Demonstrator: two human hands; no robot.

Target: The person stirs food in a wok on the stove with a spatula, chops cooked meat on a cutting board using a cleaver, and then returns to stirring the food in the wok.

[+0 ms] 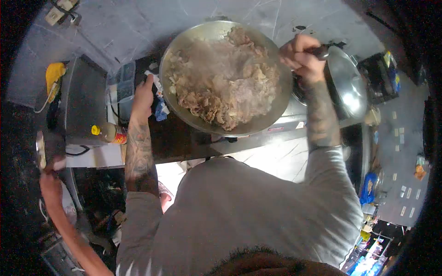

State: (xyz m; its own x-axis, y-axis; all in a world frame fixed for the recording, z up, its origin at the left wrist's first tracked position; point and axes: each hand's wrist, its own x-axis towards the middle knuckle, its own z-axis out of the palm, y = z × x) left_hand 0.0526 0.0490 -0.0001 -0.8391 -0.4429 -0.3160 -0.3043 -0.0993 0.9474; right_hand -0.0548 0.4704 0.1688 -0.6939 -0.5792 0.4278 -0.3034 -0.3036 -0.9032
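A wide metal pan [177,117] holds steaming browned thin meat [230,85] with pale pieces like onion among it. My right hand [304,57] is closed around the dark handle [321,53] of a cooking utensil, over the pan's right rim. Steam and motion blur hide the utensil's working end, so its kind is unclear. At the left rim, my left hand [143,96] is closed on a white and blue cloth [161,109]. Whether a pan handle lies beneath the cloth, I cannot tell.
A shiny metal lid [350,85] stands right of the pan. Leftward are a yellow-capped bottle [110,132], a clear plastic container [124,83] and a yellow item [55,76]. Another person's hand [51,186] reaches in at far left, near a round dish [41,149].
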